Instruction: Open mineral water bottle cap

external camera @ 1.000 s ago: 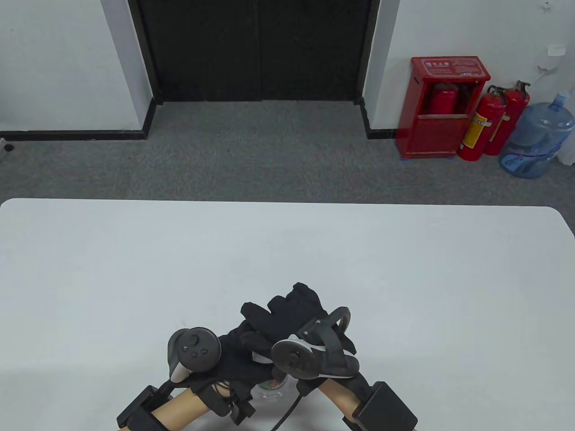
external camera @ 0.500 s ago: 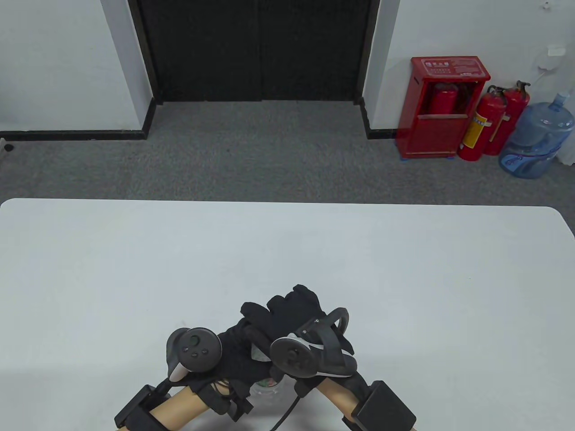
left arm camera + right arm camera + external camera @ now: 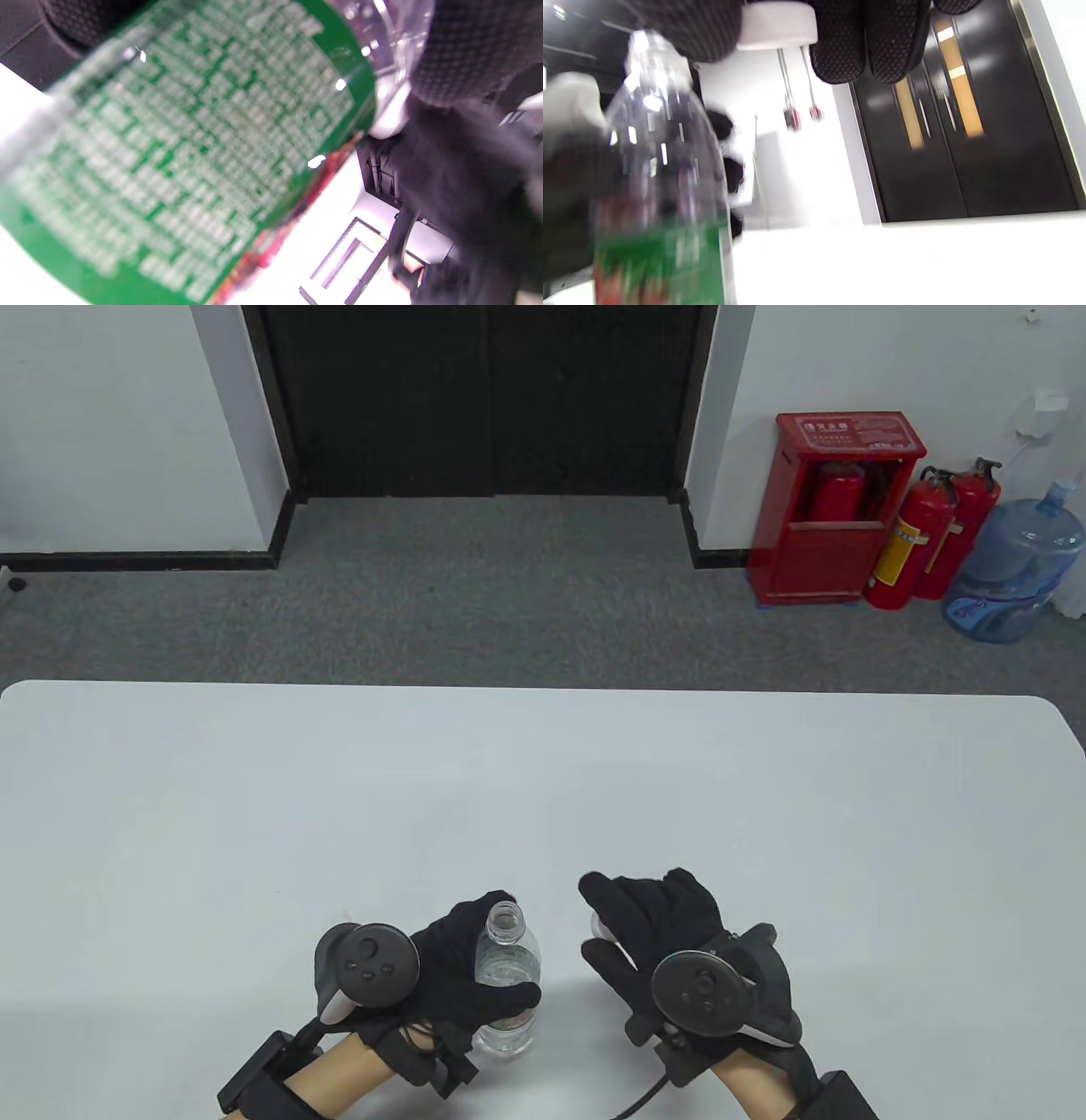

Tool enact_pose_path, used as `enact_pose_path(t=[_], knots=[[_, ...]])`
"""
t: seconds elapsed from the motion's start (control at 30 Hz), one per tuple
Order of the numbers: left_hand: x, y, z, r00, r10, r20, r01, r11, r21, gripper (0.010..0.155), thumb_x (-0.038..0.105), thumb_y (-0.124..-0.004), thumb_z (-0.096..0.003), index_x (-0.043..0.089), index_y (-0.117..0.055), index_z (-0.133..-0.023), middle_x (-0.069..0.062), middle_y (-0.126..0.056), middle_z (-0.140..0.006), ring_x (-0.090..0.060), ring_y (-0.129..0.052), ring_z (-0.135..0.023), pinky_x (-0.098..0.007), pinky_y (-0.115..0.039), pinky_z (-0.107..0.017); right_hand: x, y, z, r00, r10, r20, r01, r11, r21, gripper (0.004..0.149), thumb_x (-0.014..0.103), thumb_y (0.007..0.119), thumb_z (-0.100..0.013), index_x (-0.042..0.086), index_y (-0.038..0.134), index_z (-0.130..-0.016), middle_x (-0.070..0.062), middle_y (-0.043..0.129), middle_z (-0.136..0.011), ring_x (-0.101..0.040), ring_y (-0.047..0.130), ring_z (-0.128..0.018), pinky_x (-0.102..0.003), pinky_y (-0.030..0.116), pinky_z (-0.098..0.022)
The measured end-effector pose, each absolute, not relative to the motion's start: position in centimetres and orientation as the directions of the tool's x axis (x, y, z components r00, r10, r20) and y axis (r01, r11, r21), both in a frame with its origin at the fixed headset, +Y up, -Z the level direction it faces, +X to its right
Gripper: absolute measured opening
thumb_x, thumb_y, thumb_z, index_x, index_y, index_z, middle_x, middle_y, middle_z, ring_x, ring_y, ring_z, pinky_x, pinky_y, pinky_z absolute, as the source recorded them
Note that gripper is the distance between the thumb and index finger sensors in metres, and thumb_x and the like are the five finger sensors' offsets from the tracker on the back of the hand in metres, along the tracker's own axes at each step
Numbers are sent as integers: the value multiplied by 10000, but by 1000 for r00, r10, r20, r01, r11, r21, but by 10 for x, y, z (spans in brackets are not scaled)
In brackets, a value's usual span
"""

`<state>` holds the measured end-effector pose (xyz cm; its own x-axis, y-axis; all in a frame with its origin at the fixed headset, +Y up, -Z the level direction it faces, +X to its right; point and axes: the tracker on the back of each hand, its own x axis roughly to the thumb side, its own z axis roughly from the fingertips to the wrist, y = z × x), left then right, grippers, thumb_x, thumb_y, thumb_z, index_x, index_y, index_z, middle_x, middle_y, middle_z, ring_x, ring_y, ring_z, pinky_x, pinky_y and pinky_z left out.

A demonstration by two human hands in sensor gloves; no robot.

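Here, each part of the scene is listed in turn.

Bottle: a clear mineral water bottle (image 3: 507, 976) stands upright on the white table (image 3: 254, 814), low in the table view and just left of centre. Its mouth is bare, with no cap on it.

Bottle label: in the left wrist view the green label (image 3: 182, 148) with pale small print fills most of the frame, blurred, with a red strip along its lower edge. In the right wrist view the same bottle (image 3: 664, 178) sits at the left of the frame, clear plastic above, green band below.

Left hand: the left hand (image 3: 458, 976) in a black glove is wrapped around the bottle's body, fingers curled across the front, thumb side near the neck. A round tracker (image 3: 366, 963) sits on its back.

Cap: a small white cap (image 3: 601, 927) shows between the thumb and fingers of the right hand, to the right of the bottle and apart from it. In the right wrist view the cap (image 3: 776, 25) is at the top of the frame, pinched by dotted black fingertips (image 3: 840, 46).

Right hand: the right hand (image 3: 662, 942) pinches the cap, lower right of centre, near the bottle but not touching it.

Background: dark double doors (image 3: 484, 398) at the top centre; a red cabinet (image 3: 836, 504), fire extinguishers (image 3: 920, 538) and a blue water jug (image 3: 1014, 568) at the upper right.
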<state>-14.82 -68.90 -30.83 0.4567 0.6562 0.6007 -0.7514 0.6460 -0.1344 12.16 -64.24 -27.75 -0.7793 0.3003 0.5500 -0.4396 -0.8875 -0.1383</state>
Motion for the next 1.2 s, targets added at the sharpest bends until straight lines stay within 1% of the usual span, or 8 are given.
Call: enact_pose_path(t=[0.13, 0.23, 0.3, 0.57, 0.73, 0.87, 1.0, 1.2], knots=[[-148, -689, -308, 447, 660, 604, -754, 641, -143, 899, 693, -892, -308, 277, -444, -966, -72, -666, -891, -352, -958, -648, -513, -811, -491, 120, -705, -289, -805, 257, 535, -279, -960, 41, 670, 425, 846, -371, 244, 610, -972, -72, 816, -945, -392, 827, -783, -620, 530, -626], [-146, -688, -307, 451, 649, 613, -748, 649, -136, 898, 694, -891, -307, 279, -445, -966, -69, -666, -892, -349, -960, -648, -512, -812, -491, 114, -735, -294, -824, 207, 527, -173, -978, 114, 651, 397, 877, -360, 315, 635, -958, -4, 807, -979, -372, 751, -886, -663, 496, -631], [-146, -688, -307, 447, 651, 613, -749, 647, -141, 899, 693, -893, -306, 276, -447, -965, -69, -668, -891, -351, -960, -647, -513, -812, -490, 111, -741, -296, -833, 206, 513, -137, -976, 169, 632, 398, 868, -364, 357, 632, -949, 24, 788, -994, -361, 674, -945, -702, 430, -635], [-142, -691, -304, 462, 623, 631, -729, 672, -131, 899, 695, -891, -305, 278, -445, -965, -62, -665, -897, -346, -960, -653, -510, -813, -495, 97, -758, -293, -840, 131, 527, -40, -983, 180, 628, 367, 834, -382, 376, 590, -961, 28, 733, -1031, -362, 677, -923, -662, 400, -657], [-143, -695, -307, 468, 631, 619, -728, 673, -135, 898, 694, -891, -306, 278, -445, -965, -62, -664, -897, -345, -961, -652, -510, -813, -496, 92, -772, -293, -832, 26, 555, 49, -991, 120, 655, 379, 845, -374, 375, 576, -970, 15, 746, -1017, -374, 707, -886, -624, 428, -655], [-144, -696, -308, 473, 632, 615, -728, 673, -132, 898, 693, -892, -304, 278, -447, -964, -61, -664, -898, -346, -960, -654, -510, -813, -496, 91, -772, -294, -836, 18, 548, 48, -993, 107, 689, 402, 841, -373, 380, 531, -988, -4, 725, -1025, -384, 691, -891, -622, 415, -659], [-145, -695, -308, 470, 632, 616, -729, 671, -132, 899, 695, -891, -303, 276, -448, -965, -60, -666, -897, -345, -961, -652, -510, -813, -496, 95, -766, -296, -856, 73, 513, -11, -992, 122, 719, 511, 794, -362, 395, 487, -1002, -13, 624, -1086, -392, 589, -956, -636, 353, -675], [-147, -695, -308, 466, 635, 616, -733, 667, -133, 900, 693, -892, -303, 274, -448, -965, -61, -665, -898, -346, -961, -652, -510, -813, -496, 116, -731, -295, -869, 145, 473, -170, -985, -11, 737, 579, 746, -355, 412, 450, -1009, -21, 512, -1127, -385, 476, -1004, -651, 280, -685]])
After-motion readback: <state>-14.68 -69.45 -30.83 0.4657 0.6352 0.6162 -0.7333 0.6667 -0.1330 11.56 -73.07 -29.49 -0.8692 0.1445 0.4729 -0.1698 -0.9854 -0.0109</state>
